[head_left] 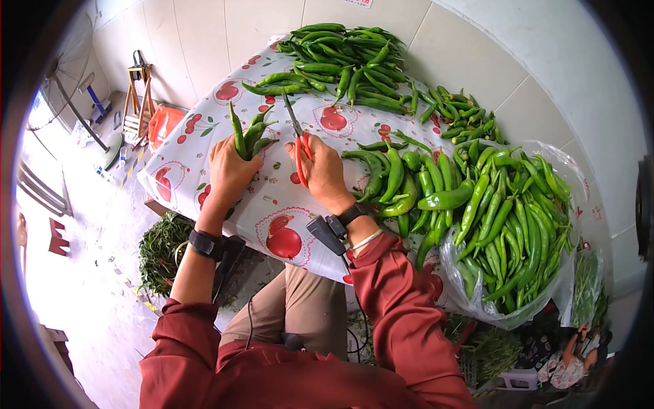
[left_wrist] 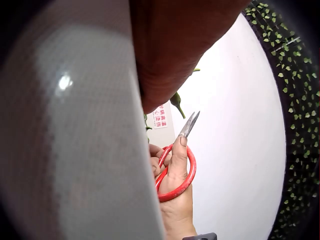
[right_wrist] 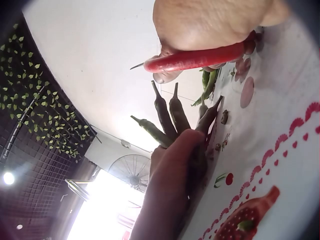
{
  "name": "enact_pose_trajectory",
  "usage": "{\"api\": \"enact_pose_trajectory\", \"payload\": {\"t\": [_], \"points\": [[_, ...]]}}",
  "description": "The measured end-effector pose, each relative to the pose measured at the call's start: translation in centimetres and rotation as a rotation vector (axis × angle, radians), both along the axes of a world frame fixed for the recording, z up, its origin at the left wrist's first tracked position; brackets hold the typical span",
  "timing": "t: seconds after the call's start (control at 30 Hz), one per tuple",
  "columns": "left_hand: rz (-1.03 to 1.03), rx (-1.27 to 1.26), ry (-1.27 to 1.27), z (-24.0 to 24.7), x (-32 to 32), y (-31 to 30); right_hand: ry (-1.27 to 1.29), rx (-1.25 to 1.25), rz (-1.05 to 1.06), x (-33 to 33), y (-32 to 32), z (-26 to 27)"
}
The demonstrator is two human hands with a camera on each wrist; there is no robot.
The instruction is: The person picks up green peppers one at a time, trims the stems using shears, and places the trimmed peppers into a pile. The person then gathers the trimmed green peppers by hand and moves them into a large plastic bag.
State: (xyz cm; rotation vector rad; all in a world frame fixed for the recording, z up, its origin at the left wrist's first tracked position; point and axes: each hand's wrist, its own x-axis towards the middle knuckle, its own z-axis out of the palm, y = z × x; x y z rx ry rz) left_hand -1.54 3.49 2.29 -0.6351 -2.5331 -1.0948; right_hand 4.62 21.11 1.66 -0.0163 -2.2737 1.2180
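Note:
My left hand (head_left: 231,169) grips a small bunch of green chili peppers (head_left: 253,133) over the patterned tablecloth (head_left: 235,194), their stem ends sticking up past the fingers. Just to the right, my right hand (head_left: 324,170) holds red-handled scissors (head_left: 293,117) with the blades pointing away from me. In the left wrist view the scissors (left_wrist: 191,172) have their blades slightly parted, and my right thumb lies at the handle. The right wrist view shows several pepper stems (right_wrist: 160,105) fanned out above the left hand (right_wrist: 172,175), apart from the scissors.
A heap of peppers (head_left: 340,61) lies at the table's back, with a smaller pile (head_left: 466,112) beside it. Loose peppers (head_left: 409,180) spread right of my right hand, next to a clear plastic bag (head_left: 449,262) full of peppers. Cut greens (head_left: 163,249) stand low on the left.

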Motion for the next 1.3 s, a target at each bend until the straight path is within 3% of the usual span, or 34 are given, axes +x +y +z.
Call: {"api": "enact_pose_trajectory", "payload": {"t": [0.17, 0.23, 0.37, 0.47, 0.53, 0.73, 0.87, 0.93, 1.3], "points": [[0.080, -0.085, 0.056, -0.3, 0.3, 0.3, -0.008, 0.021, -0.002, 0.0, 0.0, 0.0], [0.060, -0.001, -0.029, -0.5, 0.4, 0.4, 0.004, -0.025, 0.022, 0.0, 0.0, -0.1], [0.028, 0.029, 0.052, -0.8, 0.6, 0.4, -0.006, -0.031, 0.030, -0.1, 0.2, -0.2], [-0.055, 0.191, 0.017, -0.7, 1.0, 0.1, 0.014, 0.006, 0.003, 0.1, 0.1, 0.2], [-0.110, 0.480, -0.074, -0.4, 1.3, 0.0, 0.010, -0.009, 0.008, 0.1, 0.2, 0.1], [-0.187, 0.675, -0.165, -1.0, 0.9, -1.0, -0.065, -0.023, -0.040, 0.0, 0.1, 0.9], [-0.181, 0.759, -0.054, -1.1, 0.9, -1.1, -0.058, -0.076, -0.017, -0.1, 0.0, 0.6], [-0.217, 0.850, -0.056, -1.2, 0.8, -1.1, -0.029, 0.045, -0.042, -0.5, 0.2, 0.0], [-0.253, 0.846, -0.026, -0.9, 1.2, -1.2, 0.008, 0.229, -0.110, -0.4, 0.2, -0.3]]}}
